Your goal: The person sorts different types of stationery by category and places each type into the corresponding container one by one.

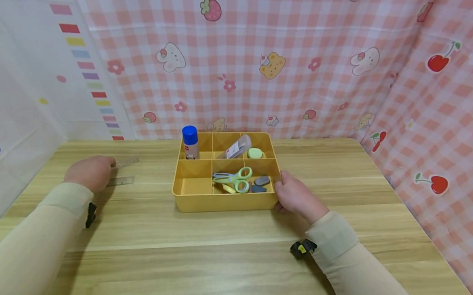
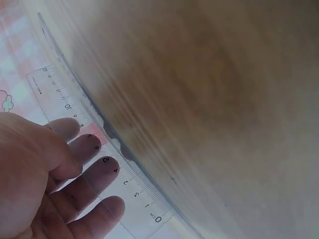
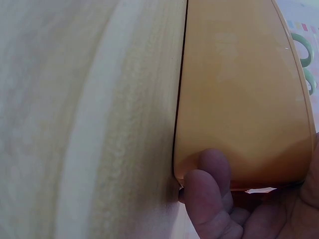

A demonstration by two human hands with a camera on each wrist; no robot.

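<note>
My left hand [image 1: 89, 173] is over the left of the table. Its thumb and fingers pinch a clear plastic ruler [image 2: 60, 94], with several fingertips visible through it. Just below that hand in the head view lies another clear marked strip [image 1: 121, 180]; I cannot tell whether it is a second ruler. At the table's middle stands a yellow divided organizer box [image 1: 227, 202]. My right hand [image 1: 297, 195] grips its front right corner, fingers curled against the wall. The box holds a blue-capped glue stick [image 1: 190, 143], green-handled scissors [image 1: 238, 178] and a clear labelled case [image 1: 236, 147].
A pale green rounded piece [image 1: 254, 153] sits in the box's back right compartment. Dark grey pieces [image 1: 262, 180] and a yellow one [image 1: 228, 189] lie by the scissors. A pink checked cloth [image 1: 234, 98] hangs behind the wooden table [image 1: 210, 264].
</note>
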